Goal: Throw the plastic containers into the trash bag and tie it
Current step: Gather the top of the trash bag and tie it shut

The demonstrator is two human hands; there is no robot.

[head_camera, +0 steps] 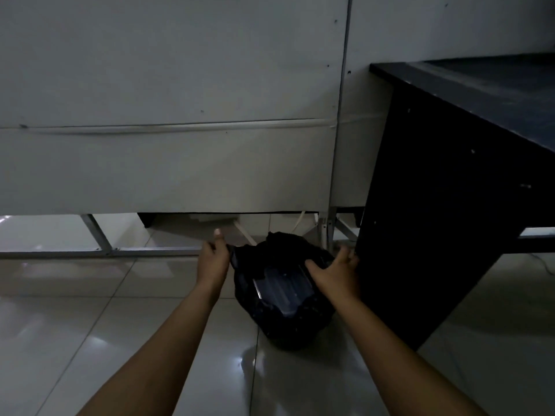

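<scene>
From the head camera, a black trash bag (285, 301) sits on the glossy tiled floor (90, 340), just left of a dark desk (450, 190) and in front of a pale panel wall (180, 115) raised on a metal frame (99, 235). The bag's mouth is open, and inside lies a plastic container (279, 289), dark with a shiny rim, its long axis running from near left to far right, tilted toward the camera. The left hand (214, 259) pinches the bag's left rim, thumb up and fingers curled round the plastic. The right hand (336, 271) grasps the right rim beside the desk, thumb reaching over the mouth toward the container, fingers partly spread. No writing or label can be read.
</scene>
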